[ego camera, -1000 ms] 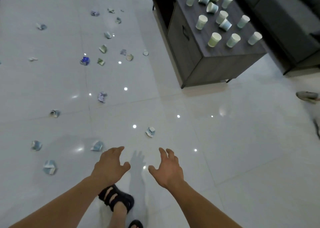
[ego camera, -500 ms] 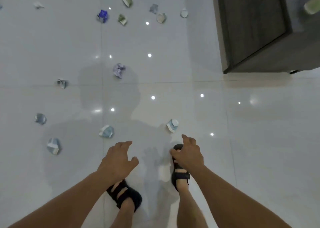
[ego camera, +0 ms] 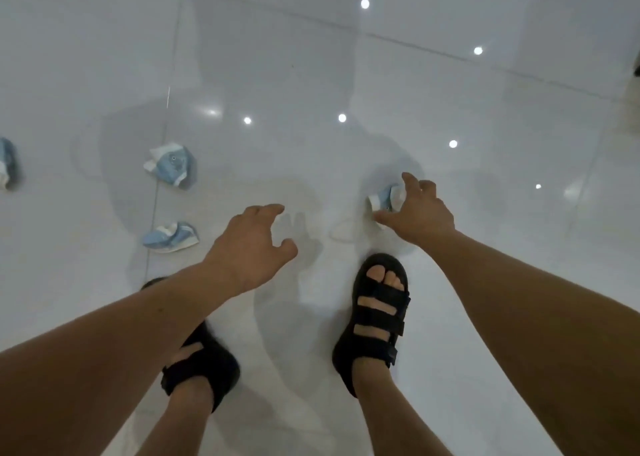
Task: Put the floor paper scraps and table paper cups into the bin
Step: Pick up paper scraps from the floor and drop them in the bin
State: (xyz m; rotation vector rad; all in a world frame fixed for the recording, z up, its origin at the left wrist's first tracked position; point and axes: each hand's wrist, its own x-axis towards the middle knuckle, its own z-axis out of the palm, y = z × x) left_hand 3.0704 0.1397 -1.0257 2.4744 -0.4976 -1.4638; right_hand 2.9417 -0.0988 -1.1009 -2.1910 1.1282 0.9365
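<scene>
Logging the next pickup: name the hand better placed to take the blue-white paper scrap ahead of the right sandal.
Right. The right hand is over that paper scrap, with thumb and forefinger on either side of it; whether it grips is unclear. The left hand hovers empty, off to the side.
</scene>
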